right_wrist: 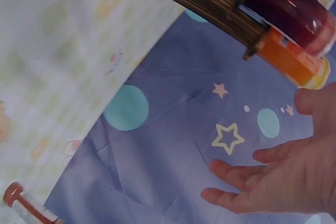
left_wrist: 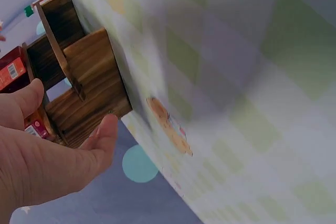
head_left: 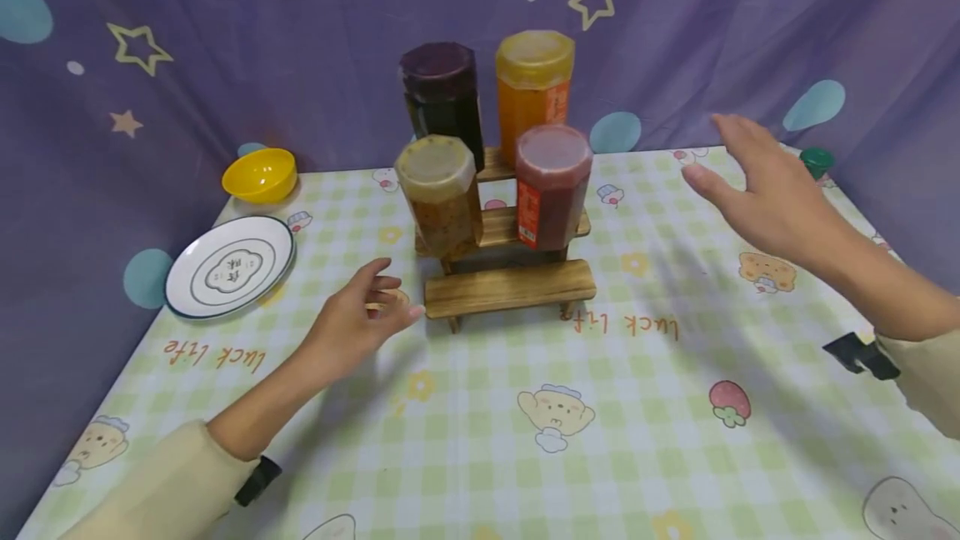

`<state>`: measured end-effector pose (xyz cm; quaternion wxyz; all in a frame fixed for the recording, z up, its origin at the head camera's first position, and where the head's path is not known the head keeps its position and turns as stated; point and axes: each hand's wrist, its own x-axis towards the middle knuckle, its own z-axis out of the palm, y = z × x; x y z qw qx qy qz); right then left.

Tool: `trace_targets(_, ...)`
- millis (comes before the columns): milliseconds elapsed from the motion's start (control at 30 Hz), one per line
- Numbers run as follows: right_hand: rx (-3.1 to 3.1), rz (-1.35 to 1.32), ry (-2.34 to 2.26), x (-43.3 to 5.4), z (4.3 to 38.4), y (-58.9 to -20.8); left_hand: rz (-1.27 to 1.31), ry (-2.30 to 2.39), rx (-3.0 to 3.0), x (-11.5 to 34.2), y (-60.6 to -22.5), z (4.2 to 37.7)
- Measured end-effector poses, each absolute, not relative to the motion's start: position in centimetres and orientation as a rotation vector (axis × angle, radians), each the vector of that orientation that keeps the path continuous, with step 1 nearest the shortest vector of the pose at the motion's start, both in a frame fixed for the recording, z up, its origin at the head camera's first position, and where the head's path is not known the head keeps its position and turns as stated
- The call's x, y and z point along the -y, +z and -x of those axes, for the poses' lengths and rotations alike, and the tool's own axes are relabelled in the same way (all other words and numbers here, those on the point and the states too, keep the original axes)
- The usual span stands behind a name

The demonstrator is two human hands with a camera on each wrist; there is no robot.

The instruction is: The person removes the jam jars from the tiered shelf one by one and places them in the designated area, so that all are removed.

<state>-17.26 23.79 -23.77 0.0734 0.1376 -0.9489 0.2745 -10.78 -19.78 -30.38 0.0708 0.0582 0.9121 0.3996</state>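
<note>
A wooden stepped rack (head_left: 510,288) stands mid-table with jars on its two upper steps. The back step carries a dark jar (head_left: 444,119) and an orange jar (head_left: 525,111); the middle step carries a tan, speckled jar (head_left: 442,211) and a red jar (head_left: 555,202) with a pinkish lid. My left hand (head_left: 352,319) is at the left end of the bare bottom step, fingers loosely bent and holding nothing; whether it touches the wood I cannot tell. To the right of the jars, my right hand (head_left: 772,190) hovers with fingers spread, nothing in it.
A yellow bowl (head_left: 262,176) sits at the back left, with a white plate (head_left: 191,273) in front of it. Beyond my right hand is a small green object (head_left: 816,160). The right wrist view includes a brown-capped bottle (right_wrist: 31,205). A purple curtain hangs behind the table.
</note>
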Motion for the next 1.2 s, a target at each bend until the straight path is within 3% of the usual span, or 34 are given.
trace_targets(567, 2.694, -0.435, 1.433, -21.2, 20.8, -20.4, -0.035, 1.593, -2.402, 18.5, -32.0, 12.1)
trace_targets(1200, 2.632, -0.675, 1.661, -15.5, 24.6, -18.2, -0.007, 1.792, -2.294, 16.9, -33.5, 11.9)
